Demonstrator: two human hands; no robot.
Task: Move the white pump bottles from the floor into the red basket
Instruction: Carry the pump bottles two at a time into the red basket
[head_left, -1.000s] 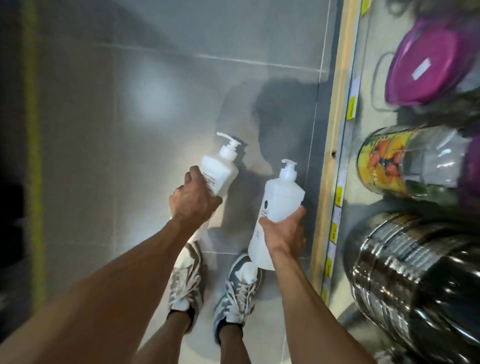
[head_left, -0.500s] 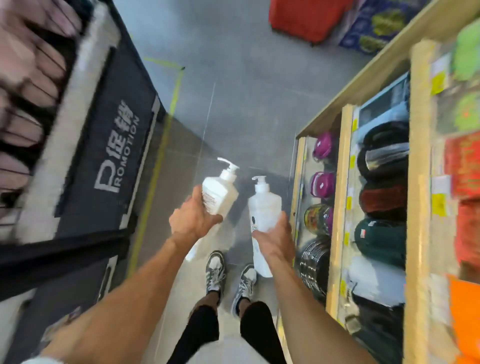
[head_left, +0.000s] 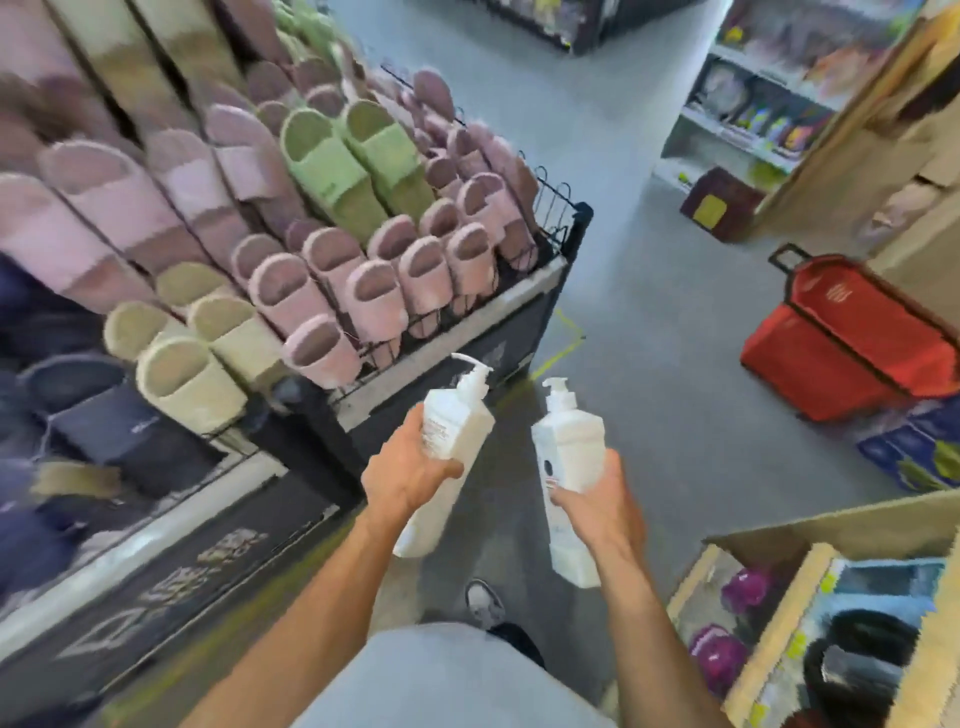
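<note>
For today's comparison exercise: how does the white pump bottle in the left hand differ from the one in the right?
The left white plastic pump bottle, in the left hand, leans rightward; the right white plastic pump bottle, in the right hand, stands nearly upright. The left shows fine print, the right a dark round mark. Both are gripped mid-body.

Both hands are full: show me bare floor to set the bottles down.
Bare floor runs between the slipper rack and the red basket, up the aisle. Crowded: blue packs by the basket, shelves at right.
</note>
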